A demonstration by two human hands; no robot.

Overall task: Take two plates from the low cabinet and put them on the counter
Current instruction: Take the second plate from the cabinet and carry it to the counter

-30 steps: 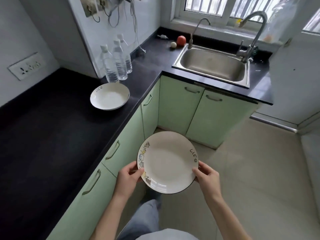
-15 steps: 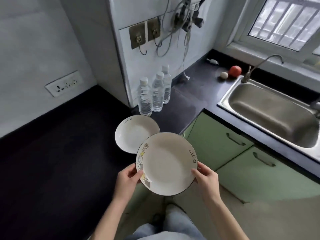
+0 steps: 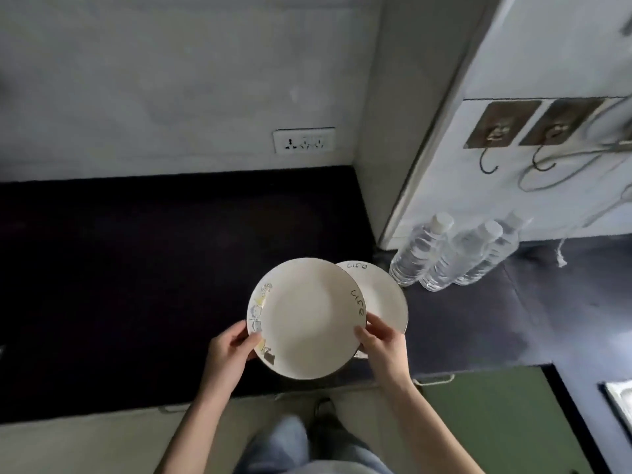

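Both hands are closed on the rim of one white plate [image 3: 307, 319]: the left hand [image 3: 231, 350] is clamped on its near-left edge beside the small printed drawings, thumb on top and fingers hidden beneath, and the right hand [image 3: 383, 343] is clamped on its near-right edge below the written word, thumb likewise on top. The plate is held roughly level between them, above the dark counter [image 3: 136, 268], and it cannot be told whether its underside touches anything yet. A two-sided hold of this kind seems chosen so that the plate can be lowered flat rather than dropped on one edge. Just beyond the right hand, a second plate [image 3: 383, 295] lies on the counter, and the held plate overlaps its left part from above; the held one appears to be offered either onto it or just beside it. Further out past the right hand, three water bottles [image 3: 444, 261] stand close to the resting plate, against the wall corner, which leaves little room on that side. Well beyond the left hand the counter is bare up to the wall socket [image 3: 304, 140]. By this reading one plate is delivered and the other is at the point of being set down. Care would be called for where the two rims could knock.
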